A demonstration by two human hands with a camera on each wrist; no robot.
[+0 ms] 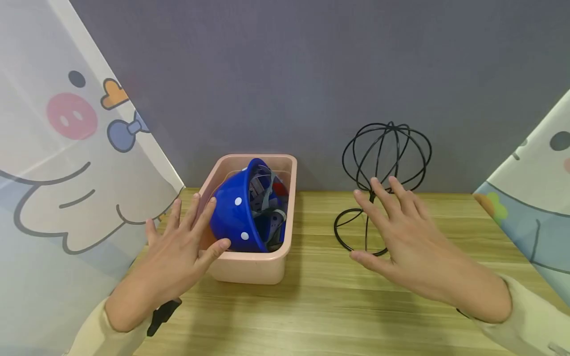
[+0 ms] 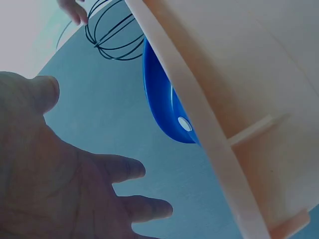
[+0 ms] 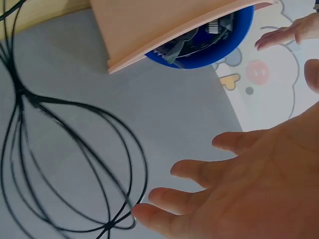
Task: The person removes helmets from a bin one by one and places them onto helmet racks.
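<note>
At the far left hangs a cartoon-printed curtain [image 1: 67,148], and just right of it the left hand [image 1: 178,247] hovers with its fingers straight and spread, holding nothing. Its fingertips lie beside the near-left wall of the pink plastic tub [image 1: 249,269], which stands on the wooden table [image 1: 311,306] against the grey back wall [image 1: 289,74]. Whether the thumb actually touches the tub rim cannot be told. Inside the tub a blue hard hat [image 1: 233,217] rests tilted on its side, its shell turned left toward that hand and its strapped hollow facing right; it lies just right of and beyond the left fingers, so the left hand is plainly the nearer one. Well apart to the right, the right hand [image 1: 409,247] is likewise flat with fingers splayed and empty, poised in front of the black wire stand [image 1: 385,158], whose round cage rises on an upright stem from a ring base. The stand sits just beyond the right fingertips, apparently not touched.
</note>
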